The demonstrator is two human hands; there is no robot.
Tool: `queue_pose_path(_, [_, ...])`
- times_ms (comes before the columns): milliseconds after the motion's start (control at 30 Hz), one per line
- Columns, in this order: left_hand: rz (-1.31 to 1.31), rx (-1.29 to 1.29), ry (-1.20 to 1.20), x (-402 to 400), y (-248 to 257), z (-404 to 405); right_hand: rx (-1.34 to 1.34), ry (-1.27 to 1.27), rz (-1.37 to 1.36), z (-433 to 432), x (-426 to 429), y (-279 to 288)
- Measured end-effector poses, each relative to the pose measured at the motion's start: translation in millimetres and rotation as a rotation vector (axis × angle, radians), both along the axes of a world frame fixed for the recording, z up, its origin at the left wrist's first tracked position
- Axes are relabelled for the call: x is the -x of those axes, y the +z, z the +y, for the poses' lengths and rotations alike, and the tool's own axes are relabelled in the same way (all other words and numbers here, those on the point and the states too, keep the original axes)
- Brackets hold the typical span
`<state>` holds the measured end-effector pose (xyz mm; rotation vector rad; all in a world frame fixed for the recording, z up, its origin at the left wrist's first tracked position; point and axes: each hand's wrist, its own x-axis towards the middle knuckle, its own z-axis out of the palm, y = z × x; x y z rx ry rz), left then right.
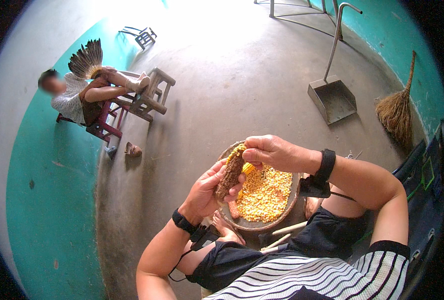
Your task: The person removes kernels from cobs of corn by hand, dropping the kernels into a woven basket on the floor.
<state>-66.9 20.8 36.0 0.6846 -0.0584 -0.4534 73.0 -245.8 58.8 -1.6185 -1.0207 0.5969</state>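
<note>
A mostly bare, reddish-brown corn cob (231, 175) slants upward in my left hand (205, 187), whose fingers wrap its lower half. Some yellow kernels still cling to its upper end and edge. My right hand (268, 152) pinches that top end between thumb and fingers. Below both hands, a round shallow basket (296, 193) holds a spread of loose yellow corn kernels (267, 198). A yellow ear of corn (248, 168) shows partly behind the held cob. Near the basket's lower left lies a stripped orange-pink cob (234, 210), partly covered.
A person (70, 93) sits at the left with a feather fan (88, 60), feet on a wooden stool (152, 93). Shoes (133, 149) lie on the floor. A metal dustpan (332, 99) and a straw broom (396, 108) stand at the right. My bare foot (225, 228) is beside the basket.
</note>
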Motion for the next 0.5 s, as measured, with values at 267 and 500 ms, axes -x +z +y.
queue_pose_path(267, [0.056,0.023,0.061,3.1,7.9,-3.7,-0.066,0.012,0.093,4.7,0.6,0.1])
queue_pose_path(500, [0.098,0.172,0.042,0.1,1.3,5.4,-0.102,0.013,-0.037,4.5,0.2,1.4])
